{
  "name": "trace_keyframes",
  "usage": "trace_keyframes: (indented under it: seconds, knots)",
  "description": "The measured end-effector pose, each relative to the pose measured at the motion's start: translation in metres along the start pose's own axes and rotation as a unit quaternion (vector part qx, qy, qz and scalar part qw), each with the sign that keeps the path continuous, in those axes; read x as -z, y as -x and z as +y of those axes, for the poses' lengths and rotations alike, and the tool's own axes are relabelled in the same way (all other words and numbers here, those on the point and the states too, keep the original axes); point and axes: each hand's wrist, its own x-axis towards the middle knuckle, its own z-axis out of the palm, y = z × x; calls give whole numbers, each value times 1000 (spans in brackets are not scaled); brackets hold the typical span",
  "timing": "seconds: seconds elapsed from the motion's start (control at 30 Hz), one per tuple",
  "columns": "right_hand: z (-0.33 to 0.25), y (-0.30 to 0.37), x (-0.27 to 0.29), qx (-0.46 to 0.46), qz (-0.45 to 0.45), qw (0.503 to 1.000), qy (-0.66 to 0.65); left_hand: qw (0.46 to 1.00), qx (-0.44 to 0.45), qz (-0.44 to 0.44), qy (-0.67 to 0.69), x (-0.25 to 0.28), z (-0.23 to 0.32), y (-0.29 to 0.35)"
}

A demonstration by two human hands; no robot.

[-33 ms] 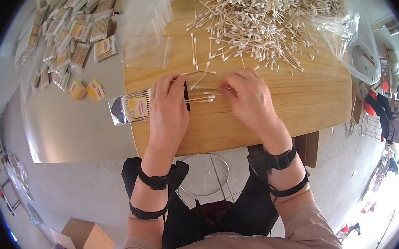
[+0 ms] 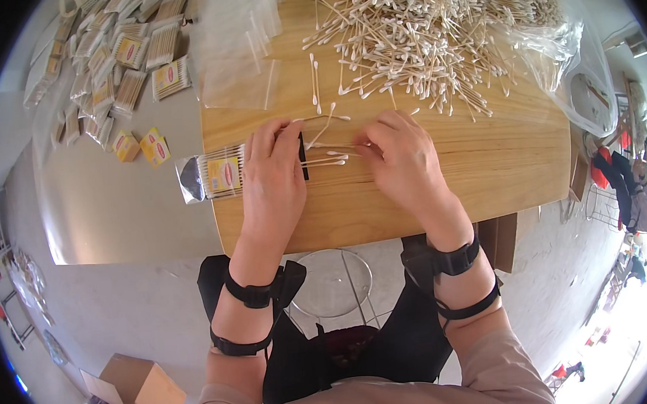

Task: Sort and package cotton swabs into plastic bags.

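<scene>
Nearest, on the near side of the packet, are the round stool (image 2: 332, 281) and, farther left, an open cardboard box (image 2: 144, 387) on the floor. The packet (image 2: 222, 174), clear with a yellow label, lies across the left edge of the wooden table (image 2: 488, 170) onto the grey table (image 2: 112, 218); its long axis, like the swabs inside, runs left to right. The left hand (image 2: 273, 164) covers the packet's right end, fingers bent and close together over it; whether they grip or only press down, I cannot tell. A black strip (image 2: 304, 158) shows just past that hand. The right hand (image 2: 401, 150) is right of the packet, thumb and forefinger together on the right end of a single swab (image 2: 338, 145). That swab points left, nearly in line with the packet's length, so the packet lies straight left of the right fingertips, with the left hand nearer to it. A few loose swabs (image 2: 328, 161) lie between the hands, right of the packet. Beyond the packet are yellow cards (image 2: 155, 148) to the left, flat clear bags (image 2: 241, 75), filled packets (image 2: 129, 50) far left, and a big swab heap (image 2: 416, 27) far right
</scene>
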Motion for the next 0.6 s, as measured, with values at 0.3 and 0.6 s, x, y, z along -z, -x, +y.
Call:
trace_keyframes:
  seconds: [0.3,0.6]
  knots:
    - [-2,-8,3,6,46,999,-16,999,4,-17,30,-2,1,1]
    - [-6,-26,-19,94,27,994,40,1000,0,-17,23,-3,0,-1]
